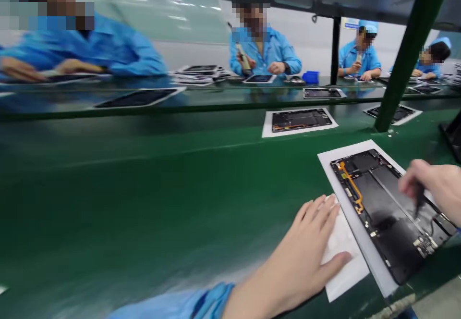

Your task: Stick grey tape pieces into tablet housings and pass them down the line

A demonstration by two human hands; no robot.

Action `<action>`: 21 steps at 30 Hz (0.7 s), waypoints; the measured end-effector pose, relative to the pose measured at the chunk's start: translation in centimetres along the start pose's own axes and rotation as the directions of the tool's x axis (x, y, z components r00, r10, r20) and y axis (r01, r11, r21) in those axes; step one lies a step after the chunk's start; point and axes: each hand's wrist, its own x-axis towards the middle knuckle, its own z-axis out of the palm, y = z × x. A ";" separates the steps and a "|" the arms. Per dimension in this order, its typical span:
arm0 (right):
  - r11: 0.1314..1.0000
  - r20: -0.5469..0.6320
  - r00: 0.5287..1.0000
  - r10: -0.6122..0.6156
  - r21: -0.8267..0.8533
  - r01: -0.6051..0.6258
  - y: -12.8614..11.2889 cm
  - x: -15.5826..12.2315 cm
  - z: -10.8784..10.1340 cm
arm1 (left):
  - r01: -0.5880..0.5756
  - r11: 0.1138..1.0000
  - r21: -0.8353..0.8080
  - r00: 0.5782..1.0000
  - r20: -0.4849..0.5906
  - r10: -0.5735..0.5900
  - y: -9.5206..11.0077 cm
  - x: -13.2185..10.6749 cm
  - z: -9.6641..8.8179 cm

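Two hands noted: the left hand [306, 256] lies flat, fingers extended, on one white wipe [342, 247] at 9 o'clock of one opened tablet [382, 208], while the right hand [428, 184], at 3 o'clock, clenches one black pen-like tool [419, 201] over it; two further tablets [300, 119] [392, 113] lie at 12 o'clock on the green work surface [144, 189].

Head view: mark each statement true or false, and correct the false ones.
1. The right hand holds a dark slim tool over the opened tablet. True.
2. The left hand grips the tablet's edge. False: it rests on a white cloth beside the tablet.
3. The tablet lies on a white sheet on a green belt. True.
4. No other tablet is on the belt. False: another opened tablet lies farther along.
5. The co-worker across the belt wears a red jacket. False: the jacket is blue.
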 end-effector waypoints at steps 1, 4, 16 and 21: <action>0.999 0.088 0.996 0.010 0.031 -0.013 -0.9 0.7 1.3 | -0.004 1.000 0.021 1.000 0.005 0.004 0.0 0.0 0.0; 0.978 0.457 0.889 -0.045 0.200 -0.053 -2.9 2.2 4.7 | -0.037 0.997 0.072 0.999 -0.013 0.038 -0.2 0.0 0.3; 0.942 0.535 0.828 -0.165 0.333 -0.028 -0.9 2.2 8.1 | -0.203 0.872 0.446 0.883 -0.302 0.360 -0.6 -0.4 2.3; 0.950 0.503 0.844 -0.185 0.311 0.023 -1.5 2.1 8.0 | -0.155 0.853 0.499 0.884 -0.315 0.345 0.2 -0.1 1.6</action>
